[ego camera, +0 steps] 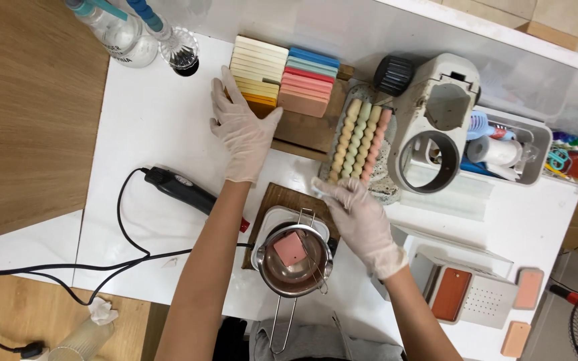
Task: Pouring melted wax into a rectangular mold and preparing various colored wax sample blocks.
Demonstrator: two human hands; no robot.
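Observation:
My left hand (241, 127), in a white glove, rests flat against the left end of a wooden holder (309, 130) that carries a row of cream, yellow, pink and blue wax slabs (282, 75). My gloved right hand (359, 217) hovers with fingers curled near the lower end of several pastel twisted candles (359, 140) lying on a speckled tray; whether it pinches anything I cannot tell. Below my hands a small steel melting pot (294, 262) with a long handle sits on a white base and holds a pink cube (288, 249).
A black corded heat tool (180, 189) lies left of the pot. A white magnifier stand (433, 120) and a bin of supplies (510, 147) are at the right. Glass bottles (125, 30) stand at the back left. A metal grater (469, 294) and pink blocks lie at lower right.

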